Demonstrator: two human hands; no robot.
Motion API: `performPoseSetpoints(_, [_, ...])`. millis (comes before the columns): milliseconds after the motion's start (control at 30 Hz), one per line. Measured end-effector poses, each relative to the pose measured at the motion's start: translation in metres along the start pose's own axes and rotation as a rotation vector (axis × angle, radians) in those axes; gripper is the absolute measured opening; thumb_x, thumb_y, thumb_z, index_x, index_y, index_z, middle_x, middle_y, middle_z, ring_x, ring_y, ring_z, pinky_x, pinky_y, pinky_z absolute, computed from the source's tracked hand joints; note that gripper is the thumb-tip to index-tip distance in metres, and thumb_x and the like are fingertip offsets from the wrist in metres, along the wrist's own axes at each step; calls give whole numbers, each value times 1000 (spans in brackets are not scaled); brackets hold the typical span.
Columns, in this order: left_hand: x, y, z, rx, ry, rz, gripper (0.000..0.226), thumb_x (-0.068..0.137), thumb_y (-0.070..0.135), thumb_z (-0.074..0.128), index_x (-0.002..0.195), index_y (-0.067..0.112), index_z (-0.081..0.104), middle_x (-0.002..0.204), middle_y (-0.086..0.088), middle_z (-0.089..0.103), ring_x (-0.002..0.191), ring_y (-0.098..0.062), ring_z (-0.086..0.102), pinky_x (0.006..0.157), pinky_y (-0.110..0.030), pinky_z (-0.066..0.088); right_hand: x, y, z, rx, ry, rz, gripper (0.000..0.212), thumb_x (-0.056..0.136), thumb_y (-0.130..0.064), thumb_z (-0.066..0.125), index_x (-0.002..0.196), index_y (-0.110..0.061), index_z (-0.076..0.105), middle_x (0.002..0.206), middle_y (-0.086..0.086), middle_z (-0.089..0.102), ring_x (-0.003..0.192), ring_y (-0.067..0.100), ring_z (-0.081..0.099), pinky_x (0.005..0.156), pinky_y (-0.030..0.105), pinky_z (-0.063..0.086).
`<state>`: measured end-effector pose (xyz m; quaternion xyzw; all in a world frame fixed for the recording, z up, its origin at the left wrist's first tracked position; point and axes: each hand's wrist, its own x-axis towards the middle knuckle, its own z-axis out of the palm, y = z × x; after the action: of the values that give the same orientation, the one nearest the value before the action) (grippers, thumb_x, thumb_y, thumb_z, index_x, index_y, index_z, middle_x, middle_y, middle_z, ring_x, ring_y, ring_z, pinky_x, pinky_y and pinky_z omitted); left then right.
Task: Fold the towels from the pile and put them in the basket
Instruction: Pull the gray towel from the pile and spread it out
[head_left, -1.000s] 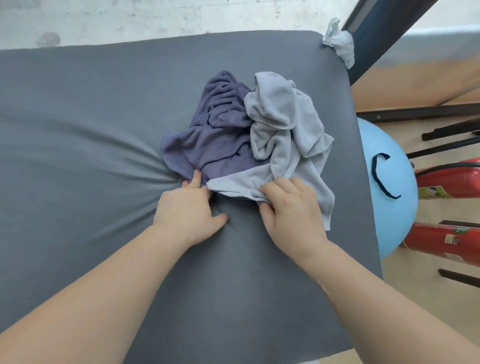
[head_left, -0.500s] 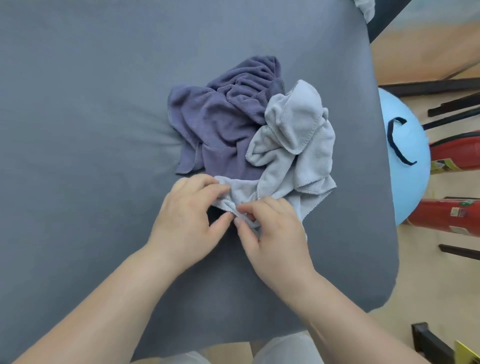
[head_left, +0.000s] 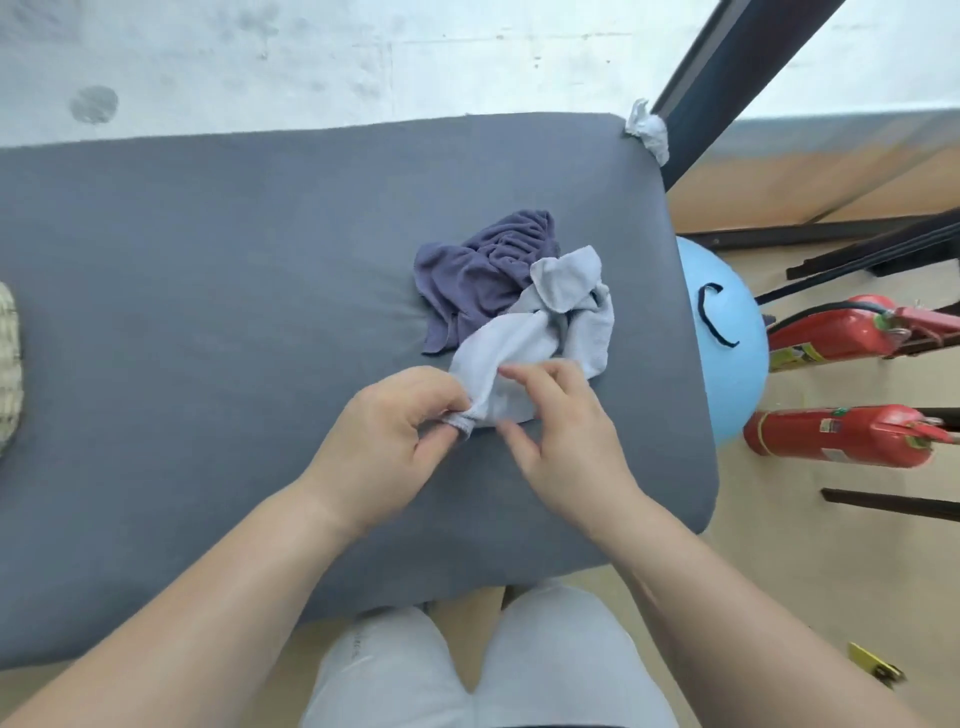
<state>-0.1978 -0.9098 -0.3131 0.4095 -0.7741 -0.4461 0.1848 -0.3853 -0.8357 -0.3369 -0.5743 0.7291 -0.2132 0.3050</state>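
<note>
A crumpled light grey towel (head_left: 550, 317) lies on the grey padded table (head_left: 208, 312), partly over a crumpled purple towel (head_left: 478, 270) behind it. My left hand (head_left: 389, 431) pinches the near hem of the light grey towel between thumb and fingers. My right hand (head_left: 561, 431) hovers at the same hem just to the right, fingers spread and loosely bent, with no clear grip. A woven basket (head_left: 8, 364) shows only its edge at the far left of the table.
A small white cloth (head_left: 647, 130) hangs at the table's far right corner by a dark beam (head_left: 727, 67). Right of the table are a blue ball (head_left: 727, 332) and two red fire extinguishers (head_left: 841, 436) on the floor. My knees (head_left: 467, 665) are at the near edge.
The light grey towel's near edge has been drawn out toward me. My left hand keeps its pinch; my right hand has opened from the hem. The camera tilted up and back.
</note>
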Motion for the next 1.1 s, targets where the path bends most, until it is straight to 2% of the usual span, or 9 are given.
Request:
performPoseSetpoints(167, [-23, 60, -62, 134, -45, 230, 22, 75, -5, 62, 90, 8, 71, 88, 2, 67, 80, -20, 63, 71, -36, 51, 0, -69, -49, 129, -150, -119, 71, 81, -14, 44, 151, -26, 43, 158, 0, 36, 144, 16, 30, 120, 30, 22])
performPoseSetpoints(333, [-53, 67, -103, 206, -14, 302, 24, 75, -7, 64, 89, 9, 75, 97, -1, 67, 86, -22, 63, 76, -36, 51, 12, -99, -38, -85, -520, -146, 61, 81, -20, 45, 138, -37, 55, 130, -12, 59, 130, 19, 46, 109, 38, 36])
performPoseSetpoints(400, [-66, 63, -120, 210, 41, 287, 23, 77, -4, 67, 88, 12, 78, 95, -2, 61, 86, -22, 60, 76, -31, 49, 7, -110, -15, -146, -578, -143, 28, 83, -29, 54, 108, -36, 63, 102, -10, 66, 104, 22, 57, 87, 38, 43])
performPoseSetpoints(433, [-72, 60, -128, 220, 69, 269, 23, 76, -3, 68, 87, 14, 79, 92, -2, 57, 83, -21, 57, 74, -29, 47, 4, -113, -3, -181, -549, -151, 6, 85, -32, 58, 90, -28, 60, 88, -5, 64, 91, 24, 57, 76, 38, 41])
performPoseSetpoints(500, [-86, 51, -145, 247, 106, 209, 22, 75, 0, 69, 85, 16, 80, 87, 0, 53, 78, -19, 54, 70, -27, 44, -2, -119, 13, -228, -390, -119, 24, 87, -30, 63, 73, -23, 45, 76, 1, 57, 79, 29, 52, 62, 37, 34])
performPoseSetpoints(667, [-130, 17, -181, 316, -157, -42, 29, 77, 8, 78, 78, 37, 75, 96, 17, 60, 90, -4, 60, 80, -29, 49, -27, -149, 7, -250, -46, -323, 11, 80, -27, 48, 77, -16, 48, 76, 1, 53, 76, 27, 46, 64, 33, 25])
performPoseSetpoints(867, [-138, 25, -178, -286, -35, -493, 30, 90, 47, 64, 118, 36, 60, 115, 15, 63, 107, -7, 61, 89, -30, 49, -59, -196, 4, -320, 192, -609, 14, 71, -11, 43, 73, -7, 56, 73, 8, 56, 64, 30, 53, 59, 28, 18])
performPoseSetpoints(933, [-131, 30, -170, -350, -104, -519, 40, 95, 48, 59, 134, 39, 52, 126, 15, 59, 115, -6, 59, 94, -31, 47, -68, -202, 7, -286, 186, -653, 10, 76, -9, 46, 79, -9, 55, 78, 11, 57, 66, 32, 54, 54, 33, 38])
performPoseSetpoints(1100, [-121, 40, -152, -339, -282, -406, 10, 97, 25, 61, 94, 18, 69, 86, 3, 71, 78, -12, 62, 74, -35, 49, -81, -197, 6, -245, 179, -661, 15, 83, -11, 49, 91, -22, 42, 85, 11, 57, 72, 33, 54, 51, 41, 48])
